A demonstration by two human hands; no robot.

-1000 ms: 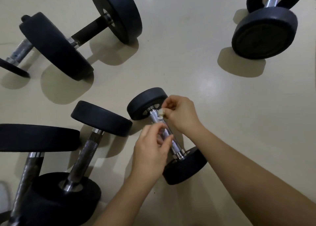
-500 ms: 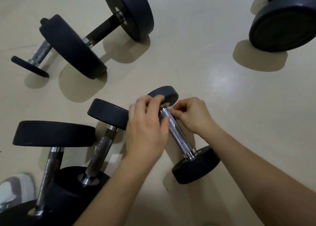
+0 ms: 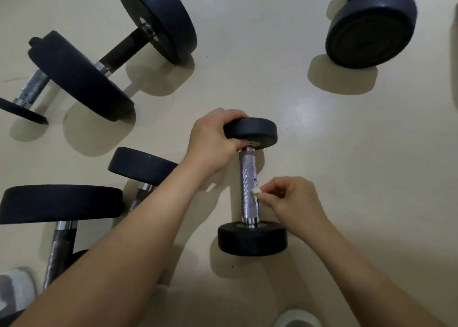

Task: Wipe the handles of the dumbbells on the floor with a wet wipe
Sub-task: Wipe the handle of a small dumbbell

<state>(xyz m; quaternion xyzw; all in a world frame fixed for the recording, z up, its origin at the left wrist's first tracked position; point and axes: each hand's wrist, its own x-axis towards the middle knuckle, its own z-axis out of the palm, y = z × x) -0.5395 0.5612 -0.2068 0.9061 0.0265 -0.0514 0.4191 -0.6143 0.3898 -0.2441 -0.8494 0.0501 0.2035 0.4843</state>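
On the cream floor (image 3: 334, 158), left grip (image 3: 213, 143) is clutching one head (image 3: 256, 131) of a small dumbbell (image 3: 248, 170); right grip (image 3: 295, 200) is pinching a wipe (image 3: 255, 192) against its handle (image 3: 247, 205).

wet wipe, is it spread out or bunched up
Bunched up: the wet wipe shows only as a small white wad pinched by the right hand against the dumbbell handle.

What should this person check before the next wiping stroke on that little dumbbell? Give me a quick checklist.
1. The left hand grips the small dumbbell by its far head: ok.
2. The right hand pinches the wet wipe: ok.
3. Wipe touches the handle: ok.
4. Handle bare along its length: ok.
5. Wipe damp enough: cannot tell.
6. Handle's underside cleaned: cannot tell.
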